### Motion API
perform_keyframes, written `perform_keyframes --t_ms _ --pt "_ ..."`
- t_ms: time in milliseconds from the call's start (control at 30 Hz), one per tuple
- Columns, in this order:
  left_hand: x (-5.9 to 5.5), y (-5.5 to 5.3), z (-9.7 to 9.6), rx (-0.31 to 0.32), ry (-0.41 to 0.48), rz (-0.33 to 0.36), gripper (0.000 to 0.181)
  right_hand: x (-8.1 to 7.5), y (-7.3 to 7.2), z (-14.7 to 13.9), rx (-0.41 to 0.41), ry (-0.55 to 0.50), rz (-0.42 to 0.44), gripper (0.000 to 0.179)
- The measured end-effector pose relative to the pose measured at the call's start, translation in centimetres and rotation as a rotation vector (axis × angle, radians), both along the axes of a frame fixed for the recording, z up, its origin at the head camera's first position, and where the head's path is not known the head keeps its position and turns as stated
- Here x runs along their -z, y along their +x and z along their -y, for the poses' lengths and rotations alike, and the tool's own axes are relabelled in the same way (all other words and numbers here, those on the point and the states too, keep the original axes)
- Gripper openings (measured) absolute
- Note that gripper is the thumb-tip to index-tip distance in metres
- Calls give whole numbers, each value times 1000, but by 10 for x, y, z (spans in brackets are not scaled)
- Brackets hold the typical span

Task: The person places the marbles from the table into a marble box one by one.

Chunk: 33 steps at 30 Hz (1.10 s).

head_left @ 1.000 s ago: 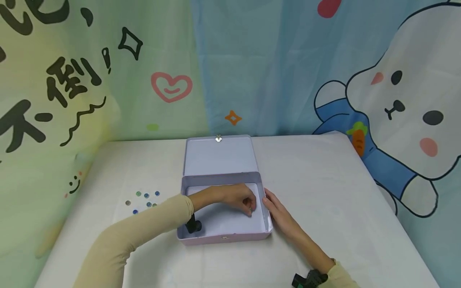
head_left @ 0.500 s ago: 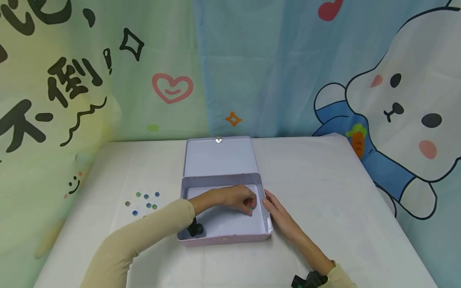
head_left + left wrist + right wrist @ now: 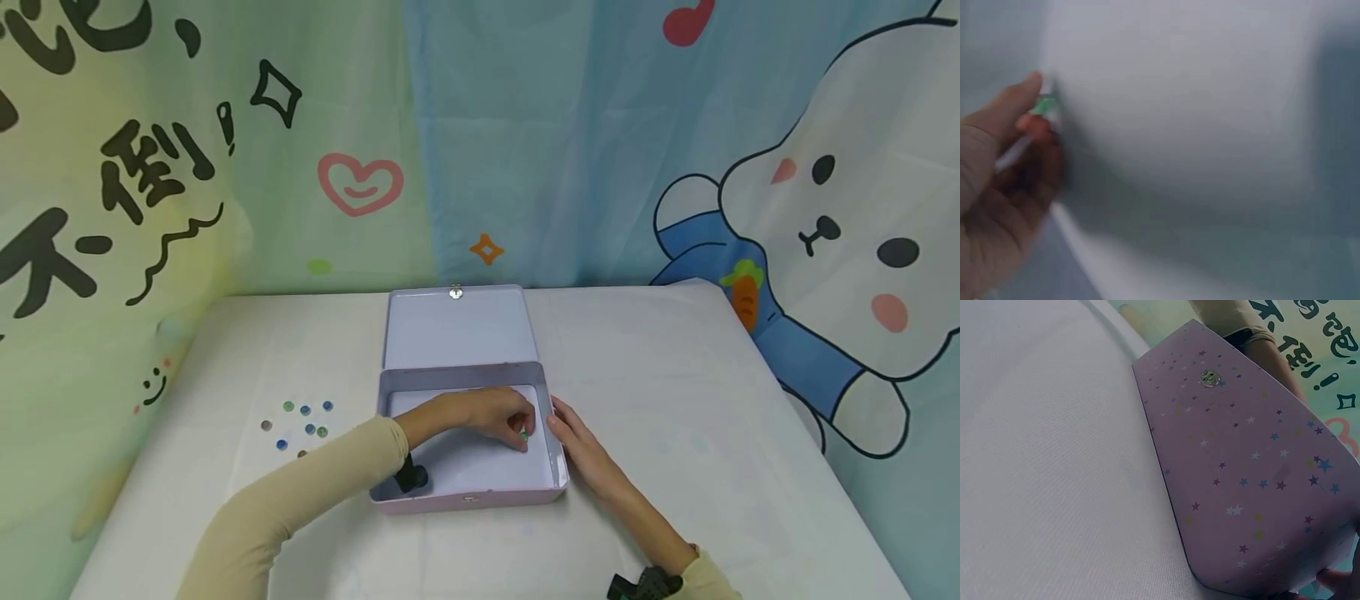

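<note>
My left hand (image 3: 504, 415) reaches into a lilac metal box (image 3: 468, 500) whose hinged lid (image 3: 459, 327) stands open at the back. Between thumb and fingertips it pinches a small green-and-clear marble (image 3: 1043, 105), blurred in the left wrist view. Its other fingers are curled. Outside the box, my right hand (image 3: 591, 454) lies along the right wall with its fingers fairly straight, fingertips and thumb touching near the rim. The right wrist view has the box's star-patterned front (image 3: 1254, 475) with a round metal clasp, and only bits of the fingers (image 3: 1335, 581) at the lower right.
On the white table (image 3: 675, 400), several small blue, green and brownish marbles (image 3: 311, 429) lie scattered left of the box; my left sleeve (image 3: 300, 492) passes just in front of them. A printed cloth backdrop (image 3: 525, 167) hangs behind the table.
My left hand stays in nearly the same place inside the box, and the green marble between its fingertips shows more clearly than a second ago. The right hand keeps its place.
</note>
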<state>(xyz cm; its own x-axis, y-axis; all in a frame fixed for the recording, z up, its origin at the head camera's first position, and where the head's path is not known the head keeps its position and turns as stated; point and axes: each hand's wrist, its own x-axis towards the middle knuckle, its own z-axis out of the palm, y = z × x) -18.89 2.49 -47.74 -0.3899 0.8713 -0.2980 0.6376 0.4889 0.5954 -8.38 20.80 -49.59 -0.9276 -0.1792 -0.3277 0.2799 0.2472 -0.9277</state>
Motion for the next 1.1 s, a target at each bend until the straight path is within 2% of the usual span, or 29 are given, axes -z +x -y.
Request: perform_keyframes --t_ms 133,267,333,467,600,733,900,1000,1100 --pt "-18 -5 7 -43 -68 16 35 -1 0 2 9 26 20 62" --pt "-44 -13 22 -65 -48 19 39 -4 -2 1 16 40 33 62" --pt "-57 -17 35 -94 -2 29 38 -4 -2 1 20 55 31 62" --pt "-82 -21 69 -218 120 41 35 -1 -1 1 23 69 21 62" --pt "-95 -19 115 -348 257 38 31 0 1 1 17 30 9 62" --pt "-95 -11 169 -498 329 -12 29 0 1 3 8 0 1 61" --pt "-83 1 235 -678 316 -107 29 -1 1 3 12 18 2 61" --pt "-73 11 270 -747 286 -151 30 -1 1 3 15 17 2 60" --pt "-61 26 300 -792 230 -202 31 0 1 5 13 -4 5 61"
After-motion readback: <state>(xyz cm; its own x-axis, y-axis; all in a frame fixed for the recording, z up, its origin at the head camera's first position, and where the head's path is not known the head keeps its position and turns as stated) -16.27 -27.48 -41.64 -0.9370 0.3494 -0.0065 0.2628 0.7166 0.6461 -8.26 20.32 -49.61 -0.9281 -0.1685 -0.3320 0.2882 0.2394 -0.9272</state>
